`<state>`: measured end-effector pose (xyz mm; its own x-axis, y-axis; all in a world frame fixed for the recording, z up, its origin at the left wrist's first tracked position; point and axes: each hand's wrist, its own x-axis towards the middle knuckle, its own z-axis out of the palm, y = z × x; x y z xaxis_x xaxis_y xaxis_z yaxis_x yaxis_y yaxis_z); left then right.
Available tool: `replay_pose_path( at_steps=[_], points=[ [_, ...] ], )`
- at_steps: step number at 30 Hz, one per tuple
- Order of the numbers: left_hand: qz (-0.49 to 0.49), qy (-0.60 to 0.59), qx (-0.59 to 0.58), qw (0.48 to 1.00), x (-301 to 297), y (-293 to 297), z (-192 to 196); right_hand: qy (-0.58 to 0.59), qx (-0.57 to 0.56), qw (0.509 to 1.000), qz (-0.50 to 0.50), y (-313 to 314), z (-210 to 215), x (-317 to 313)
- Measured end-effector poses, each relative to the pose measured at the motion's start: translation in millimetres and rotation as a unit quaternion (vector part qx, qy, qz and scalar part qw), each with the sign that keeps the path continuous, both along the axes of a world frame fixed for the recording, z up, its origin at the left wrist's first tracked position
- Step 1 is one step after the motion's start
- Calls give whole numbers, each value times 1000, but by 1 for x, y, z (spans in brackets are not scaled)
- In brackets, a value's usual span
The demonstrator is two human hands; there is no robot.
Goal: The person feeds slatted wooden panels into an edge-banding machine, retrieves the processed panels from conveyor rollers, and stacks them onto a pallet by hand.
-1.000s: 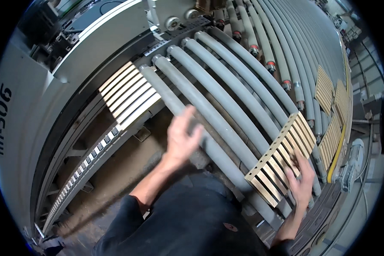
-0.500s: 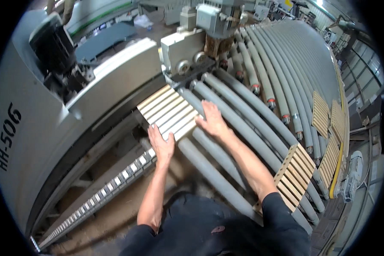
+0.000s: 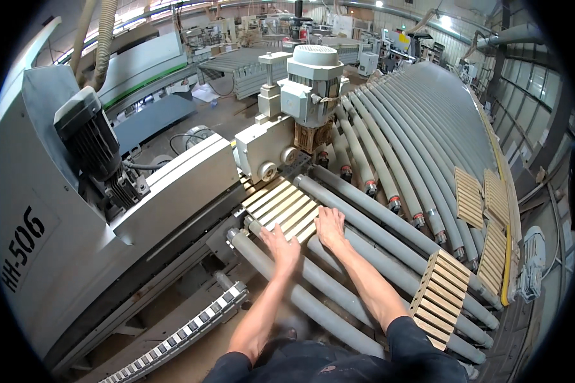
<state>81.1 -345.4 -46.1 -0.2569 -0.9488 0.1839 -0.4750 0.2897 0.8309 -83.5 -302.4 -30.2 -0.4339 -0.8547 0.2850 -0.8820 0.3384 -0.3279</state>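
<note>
A pale wooden panel of parallel slats [image 3: 282, 205] lies on grey rollers, its far edge at the machine's guide wheels [image 3: 268, 170]. My left hand [image 3: 281, 249] is at the panel's near edge, fingers stretched and apart, thumb out to the side. At the right corner, my right hand [image 3: 330, 227] has its bent fingers closed on the edge; the fingertips are partly hidden.
A stack of slatted panels [image 3: 439, 293] sits on the rollers at right; more panels [image 3: 469, 196] lie farther off. A motor unit [image 3: 312, 86] stands over the machine's line. The chain track [image 3: 217, 306] runs at lower left. A long roller conveyor [image 3: 421, 127] curves away behind.
The panel has slid along the rollers to the machine's guide wheels. Both hands have moved with it, and the right hand's spread fingers have bent onto its edge. The view has tilted up.
</note>
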Motion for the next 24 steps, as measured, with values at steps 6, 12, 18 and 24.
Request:
replay_pose_path(
  at_steps=[6, 12, 18, 24],
  points=[
    [12, 26, -56, 998, 9, -4, -16, -40, 6, 994, -103, 51, 4, 45],
    [-174, 170, 229, 942, 63, -13, 27, -214, -33, 963, -162, 117, 44, 83],
    [-257, 319, 472, 780, 82, 12, 55, -327, -70, 925, -182, 153, 52, 91],
    [-267, 346, 328, 837, 81, 73, 87, -262, -166, 933, -182, 198, 77, 99]
  ],
)
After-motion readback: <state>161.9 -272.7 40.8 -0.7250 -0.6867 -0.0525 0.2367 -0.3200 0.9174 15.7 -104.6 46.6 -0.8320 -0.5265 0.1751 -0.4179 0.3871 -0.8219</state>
